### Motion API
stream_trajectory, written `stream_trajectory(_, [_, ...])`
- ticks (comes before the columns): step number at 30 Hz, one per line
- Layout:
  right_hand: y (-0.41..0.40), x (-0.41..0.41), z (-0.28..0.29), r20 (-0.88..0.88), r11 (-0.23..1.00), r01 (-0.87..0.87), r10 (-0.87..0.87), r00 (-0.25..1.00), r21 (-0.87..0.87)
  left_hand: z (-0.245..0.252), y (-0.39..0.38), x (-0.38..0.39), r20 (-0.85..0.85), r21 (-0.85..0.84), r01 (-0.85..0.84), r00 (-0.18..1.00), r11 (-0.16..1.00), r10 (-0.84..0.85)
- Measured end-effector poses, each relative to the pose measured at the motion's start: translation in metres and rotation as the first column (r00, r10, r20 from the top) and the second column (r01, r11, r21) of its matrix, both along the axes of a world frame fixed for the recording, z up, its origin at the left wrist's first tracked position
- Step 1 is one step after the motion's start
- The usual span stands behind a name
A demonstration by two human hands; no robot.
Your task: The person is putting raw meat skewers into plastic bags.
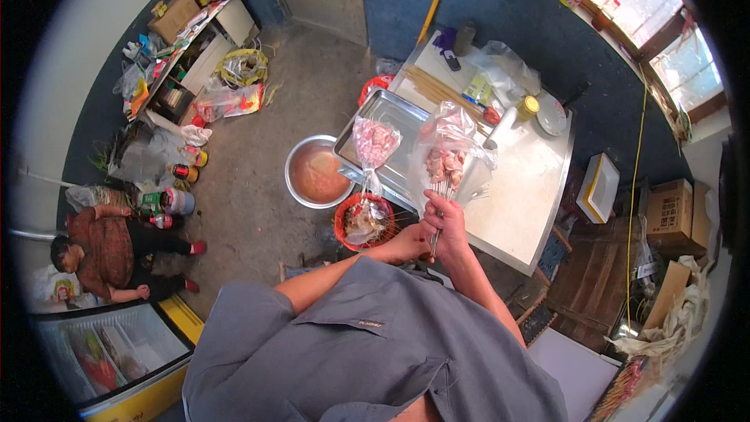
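Note:
My right hand [446, 217] grips a bundle of metal skewers [448, 187] by their lower shafts. Chunks of raw meat [444, 165] fill the skewers' upper ends, and a clear plastic bag [448, 120] hangs over and around them. Beside it, my left hand [417, 241] is close to the bottom ends of the skewers; its fingertips are partly hidden, so its hold cannot be made out. A second bagged bundle of skewered meat [375, 139] lies on a stainless steel tray [382, 104], its bag gathered around the skewers.
The tray overlaps a white table [515, 205] bearing wooden skewers [433, 87], a yellow-lidded jar [528, 108] and a plate [551, 114]. On the floor are a metal basin [288, 179] of cloudy liquid and a red-lined container [340, 228]. A person [105, 246] is at left near a glass-topped freezer [117, 346].

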State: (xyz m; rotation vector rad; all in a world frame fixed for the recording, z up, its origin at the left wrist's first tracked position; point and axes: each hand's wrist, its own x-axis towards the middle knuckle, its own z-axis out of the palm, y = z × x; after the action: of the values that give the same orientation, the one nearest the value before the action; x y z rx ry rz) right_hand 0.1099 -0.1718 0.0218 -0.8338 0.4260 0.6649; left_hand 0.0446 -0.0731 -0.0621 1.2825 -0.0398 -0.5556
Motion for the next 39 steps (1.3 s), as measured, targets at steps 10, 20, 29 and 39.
stream_trajectory(10, [-0.01,0.001,-0.013,0.12,0.969,0.024,0.006,0.993,-0.246,0.104,0.052,0.033,0.371,0.629,-0.164,0.922,0.76,-0.109])
stream_trajectory(20, [-0.006,-0.015,-0.014,0.092,0.97,-0.062,0.085,0.992,-0.234,0.133,0.031,0.103,0.864,0.503,-0.609,0.338,0.613,-0.373])
stream_trajectory(29, [-0.011,-0.013,-0.023,0.132,0.923,0.042,0.009,0.991,-0.383,0.064,0.019,0.001,0.636,0.455,-0.478,0.765,0.752,0.101])
stream_trajectory(39, [-0.001,-0.023,-0.041,0.501,0.636,0.188,0.355,0.789,-0.748,0.039,0.019,0.034,-0.453,-0.207,-0.283,0.876,0.936,0.165])
